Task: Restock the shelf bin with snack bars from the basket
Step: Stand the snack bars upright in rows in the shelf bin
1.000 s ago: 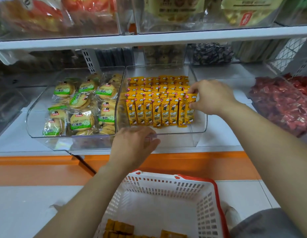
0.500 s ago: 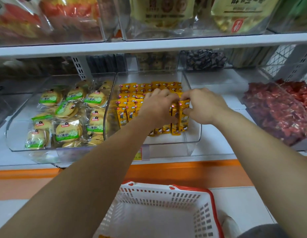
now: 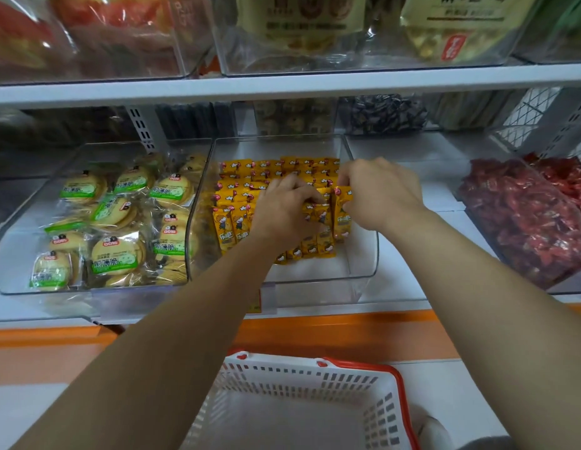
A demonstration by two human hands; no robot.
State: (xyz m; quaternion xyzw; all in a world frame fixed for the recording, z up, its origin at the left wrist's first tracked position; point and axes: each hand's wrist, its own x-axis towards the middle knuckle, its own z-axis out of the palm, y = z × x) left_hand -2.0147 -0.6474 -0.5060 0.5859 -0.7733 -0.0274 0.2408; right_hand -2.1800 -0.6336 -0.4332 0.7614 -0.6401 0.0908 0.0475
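Hands reach into the clear shelf bin (image 3: 363, 261) at frame centre. The left hand (image 3: 284, 209) grips the front-row yellow snack bars (image 3: 237, 222), and the right hand (image 3: 380, 193) pinches the rightmost bar (image 3: 342, 216). A white basket (image 3: 298, 375) sits at bottom centre.

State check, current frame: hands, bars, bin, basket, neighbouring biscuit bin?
left hand: fingers curled on front-row snack bars
right hand: pinching the rightmost bar
shelf bin: open-topped, bars upright in rows, front strip bare
basket: no bars in visible part
biscuit bin: well stocked, packs lying loose
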